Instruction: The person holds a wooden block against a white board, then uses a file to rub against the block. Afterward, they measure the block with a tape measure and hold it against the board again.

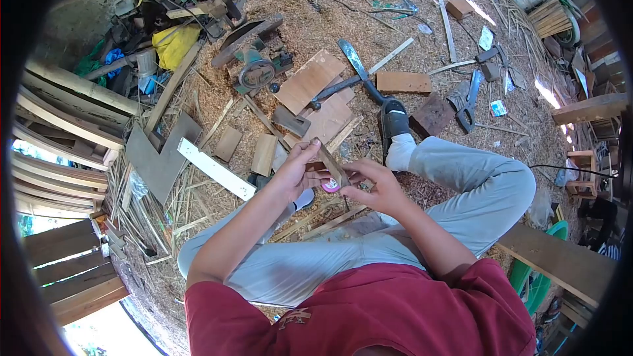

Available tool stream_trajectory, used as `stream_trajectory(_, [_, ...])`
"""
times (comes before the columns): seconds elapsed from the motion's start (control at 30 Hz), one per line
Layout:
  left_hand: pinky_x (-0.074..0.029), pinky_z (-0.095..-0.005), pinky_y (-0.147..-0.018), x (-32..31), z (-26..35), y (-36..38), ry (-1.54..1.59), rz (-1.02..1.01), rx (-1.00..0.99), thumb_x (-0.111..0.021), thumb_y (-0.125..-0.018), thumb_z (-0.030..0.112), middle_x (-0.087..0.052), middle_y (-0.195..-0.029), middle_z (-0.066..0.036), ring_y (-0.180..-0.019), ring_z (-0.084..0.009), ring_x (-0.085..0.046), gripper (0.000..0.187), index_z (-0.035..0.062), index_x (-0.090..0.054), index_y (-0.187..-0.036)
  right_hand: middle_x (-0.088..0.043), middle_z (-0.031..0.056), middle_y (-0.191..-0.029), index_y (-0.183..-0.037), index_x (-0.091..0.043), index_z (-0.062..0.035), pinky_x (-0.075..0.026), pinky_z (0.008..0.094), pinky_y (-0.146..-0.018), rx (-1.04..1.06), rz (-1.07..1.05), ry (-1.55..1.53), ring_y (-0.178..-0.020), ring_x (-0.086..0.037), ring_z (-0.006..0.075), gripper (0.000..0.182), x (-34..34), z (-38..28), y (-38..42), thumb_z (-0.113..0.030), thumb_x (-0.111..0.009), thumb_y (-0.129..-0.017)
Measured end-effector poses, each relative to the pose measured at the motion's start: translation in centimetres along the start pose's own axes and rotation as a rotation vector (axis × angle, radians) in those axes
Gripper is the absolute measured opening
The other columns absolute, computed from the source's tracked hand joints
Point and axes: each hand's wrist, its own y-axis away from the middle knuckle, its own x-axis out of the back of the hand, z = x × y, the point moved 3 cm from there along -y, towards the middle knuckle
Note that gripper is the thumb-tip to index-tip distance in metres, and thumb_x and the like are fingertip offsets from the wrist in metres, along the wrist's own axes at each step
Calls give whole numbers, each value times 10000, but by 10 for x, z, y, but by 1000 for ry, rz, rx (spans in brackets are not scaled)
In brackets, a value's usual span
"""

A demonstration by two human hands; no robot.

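Note:
My left hand (298, 170) grips the upper end of a small strip of wood (332, 165), thumb along its side. At the lower end, my right hand (377, 186) closes its fingers and thumb on the same wooden piece. A round pink item (330, 186) shows just under the wood, between the hands, partly hidden by them. In front of the hands lie a short wooden block with a slot (291, 120) and two plain wooden blocks, one of them light-coloured (265, 154).
Sawdust and wood strips cover the ground. A dusty green machine (256, 74) stands ahead, beside plywood pieces (311, 82). A long blade with a dark handle (353, 59) lies near my sandalled foot. Farther right is a handsaw (469, 102); a white board (216, 170) lies left.

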Motion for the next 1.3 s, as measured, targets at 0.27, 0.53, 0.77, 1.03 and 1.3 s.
stream_trajectory(0.27, [-617, -359, -692, 1, 11, 8, -186, 91, -171, -656, -1008, 415, -582, -1108, -126, -881, -217, -686, 430, 132, -385, -1186, -659, 132, -1191, -1380, -521, 50, -556, 343, -913, -232, 229, -354, -1062, -656, 187, 388, -8, 60, 1, -85, -550, -1017])
stream_trajectory(0.53, [-620, -349, -642, 4, 5, -6, -196, 82, -315, -548, -987, 129, -562, -1039, -87, -920, -172, -641, 185, 115, -398, -1095, -658, 99, -1147, -1305, -548, 56, -555, 323, -881, -402, 172, -487, -995, -657, 162, 317, 3, 87, -6, -90, -457, -1039])
stream_trajectory(0.77, [-603, -361, -716, 17, 6, -16, -381, 114, -237, -544, -968, 129, -621, -959, -80, -890, -200, -654, 186, 79, -475, -1134, -682, 86, -1023, -1229, -555, 27, -590, 328, -728, -508, 247, -555, -972, -687, 181, 287, -13, 120, -7, -144, -570, -999])
stream_trajectory(1.03, [-541, -370, -834, 166, -47, -103, -839, 401, -171, -691, -898, 319, -726, -1013, -170, -951, -251, -698, 366, 9, -704, -1091, -672, 141, -840, -1086, -538, 39, -484, 304, -458, -923, 289, -298, -572, -669, 196, 318, -20, 180, 24, -118, -740, -896])
stream_trajectory(1.3, [-542, -479, -988, 222, -35, -113, -1315, 778, -167, -742, -837, 318, -583, -1312, -273, -1191, -430, -627, 580, 24, -576, -1308, -685, 106, -875, -1177, -548, -8, -483, 303, -528, -826, 271, -304, -683, -685, 170, 307, -72, 185, -20, -126, -713, -947])
